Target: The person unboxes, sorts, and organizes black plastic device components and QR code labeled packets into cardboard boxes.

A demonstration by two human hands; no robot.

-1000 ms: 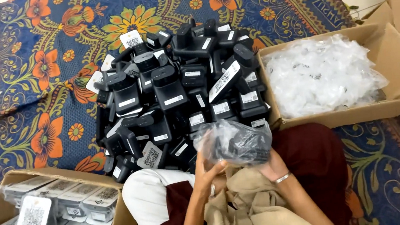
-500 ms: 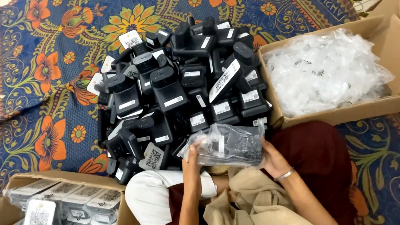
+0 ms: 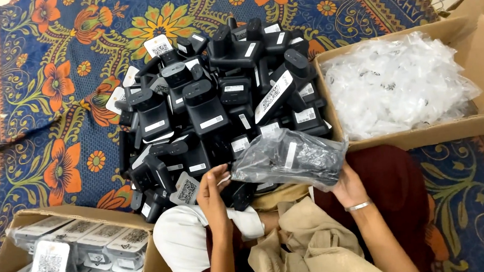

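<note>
Currently mid-bagging, I judge: left hand [image 3: 214, 186] pinches the open end of the clear bag [image 3: 288, 158] at lower centre, right hand [image 3: 347, 188] cups its other end, black device inside; closing the mouth needs a steady pinch.

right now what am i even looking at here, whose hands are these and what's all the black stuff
The view comes from a camera worn on a person's head, looking down at their own lap. Their left hand and right hand hold a clear plastic bag with a black device inside. Ahead, a heap of black devices lies on a flowered blanket. The cardboard box on the right holds empty clear bags; the box at lower left holds bagged units.
</note>
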